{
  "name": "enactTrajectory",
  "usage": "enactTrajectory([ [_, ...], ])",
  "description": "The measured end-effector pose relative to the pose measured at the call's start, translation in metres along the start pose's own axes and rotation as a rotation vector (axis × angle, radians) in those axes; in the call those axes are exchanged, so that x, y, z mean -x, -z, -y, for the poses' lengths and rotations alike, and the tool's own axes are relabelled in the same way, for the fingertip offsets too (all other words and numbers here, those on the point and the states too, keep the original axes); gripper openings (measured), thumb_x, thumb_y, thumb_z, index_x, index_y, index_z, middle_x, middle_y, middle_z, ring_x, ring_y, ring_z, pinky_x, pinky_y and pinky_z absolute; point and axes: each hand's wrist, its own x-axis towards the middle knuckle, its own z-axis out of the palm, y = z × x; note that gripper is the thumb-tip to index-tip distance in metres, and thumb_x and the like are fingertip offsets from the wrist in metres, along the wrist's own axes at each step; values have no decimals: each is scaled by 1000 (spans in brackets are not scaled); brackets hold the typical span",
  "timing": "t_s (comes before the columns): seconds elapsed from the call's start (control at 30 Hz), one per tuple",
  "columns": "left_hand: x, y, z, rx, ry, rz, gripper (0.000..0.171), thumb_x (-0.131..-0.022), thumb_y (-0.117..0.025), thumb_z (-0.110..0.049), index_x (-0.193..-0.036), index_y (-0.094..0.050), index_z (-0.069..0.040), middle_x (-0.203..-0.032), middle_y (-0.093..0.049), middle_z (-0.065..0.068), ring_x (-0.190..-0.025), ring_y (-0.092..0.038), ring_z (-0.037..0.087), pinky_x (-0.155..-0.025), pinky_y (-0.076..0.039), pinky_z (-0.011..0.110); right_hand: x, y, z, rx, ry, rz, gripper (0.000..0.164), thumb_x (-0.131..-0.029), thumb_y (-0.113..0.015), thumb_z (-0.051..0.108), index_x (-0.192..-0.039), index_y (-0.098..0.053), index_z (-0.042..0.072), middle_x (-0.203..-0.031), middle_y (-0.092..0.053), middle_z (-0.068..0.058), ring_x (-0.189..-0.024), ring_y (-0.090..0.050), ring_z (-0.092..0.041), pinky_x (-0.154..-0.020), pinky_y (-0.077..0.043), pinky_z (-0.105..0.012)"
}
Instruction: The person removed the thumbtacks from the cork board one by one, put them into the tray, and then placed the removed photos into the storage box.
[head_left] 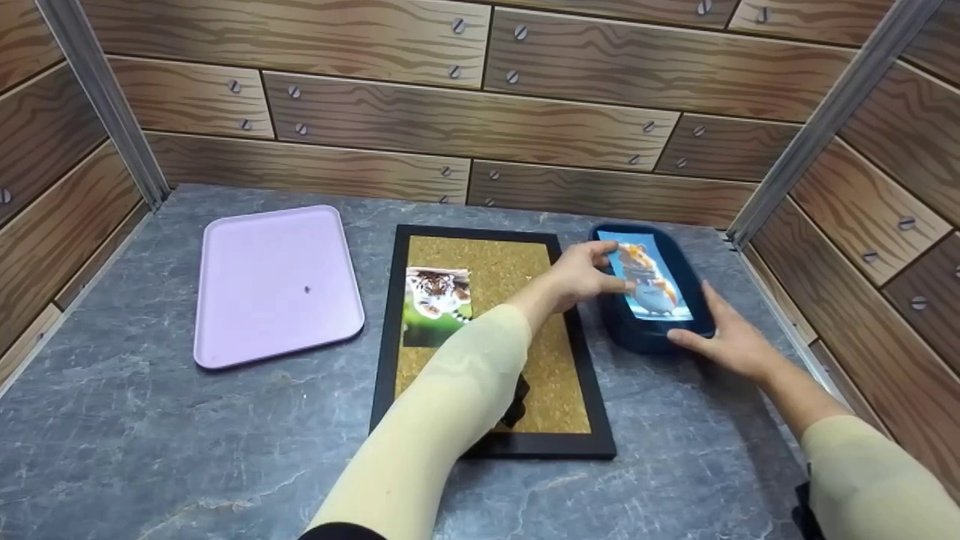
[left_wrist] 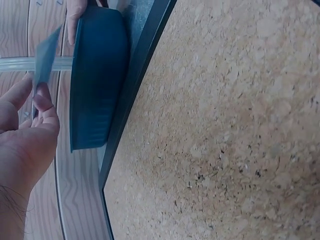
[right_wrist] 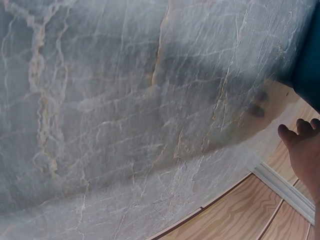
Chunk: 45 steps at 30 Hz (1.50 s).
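My left hand [head_left: 581, 277] pinches a picture card [head_left: 651, 277] showing an orange-and-white cartoon hamster on blue. In the left wrist view the card [left_wrist: 46, 57] stands out from the thumb and fingers, apart from the rim of a dark blue plastic tub [left_wrist: 100, 80]. My right hand [head_left: 735, 337] holds that tub [head_left: 645, 341] at its near right corner, thumb on the near side and fingers along the right side. A tiger photo [head_left: 435, 307] lies on the left of a black-framed cork board [head_left: 555, 390], beneath my left forearm. The tub's inside is mostly hidden by the card.
A lilac tray [head_left: 274, 292] with a small dark speck lies on the left of the grey marbled table [head_left: 225, 442]. Plank-patterned walls [head_left: 375, 112] close off the back and both sides. Something small and black [head_left: 516, 405] shows beside my left forearm over the board.
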Motion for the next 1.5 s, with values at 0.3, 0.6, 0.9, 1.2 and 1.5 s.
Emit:
enactTrajectory([
  [0.3, -3, -2, 4, 8, -6, 0, 80, -92, -85, -14, -162, -47, -13, -157, -52, 16, -138, -55, 21, -98, -56, 29, -1, 0, 0, -8, -6, 7, 118, -98, -71, 55, -167, 5, -2, -169, -4, -39, -152, -13, -62, -118, -17, -76],
  [0.6, -4, -6, 5, 36, -3, 20, 78, -95, -81, -12, -163, -42, -11, -153, -54, 19, -87, -74, 17, -94, -59, 42, -2, 1, 2, 3, 0, 1, 117, -98, -71, 54, -167, 5, -4, -168, -5, -40, -152, -14, -62, -119, -18, -75],
  [0.9, -4, -13, 9, 11, -36, 47, 70, -100, -75, -10, -162, -44, -5, -129, -60, 14, -77, -71, 21, -66, -54, 28, 1, 3, 4, 1, -12, 20, 119, -98, -70, 55, -166, 7, -5, -168, -2, -40, -152, -12, -61, -119, -17, -75],
  [1.2, -7, -15, 14, -42, -45, 59, 69, -101, -73, -11, -163, -42, -6, -119, -65, 9, -67, -68, 20, -59, -51, 31, 2, 2, 6, -7, -23, 20, 120, -98, -71, 56, -167, 7, -3, -169, -2, -39, -153, -12, -61, -119, -17, -75],
  [1.5, -7, -15, 12, -60, -18, 86, 72, -102, -73, -16, -166, -38, -13, -145, -59, 16, -77, -74, 27, -54, -47, 25, 2, 1, 1, 0, -26, 16, 118, -99, -70, 55, -167, 7, -3, -168, -3, -40, -151, -13, -63, -118, -19, -75],
])
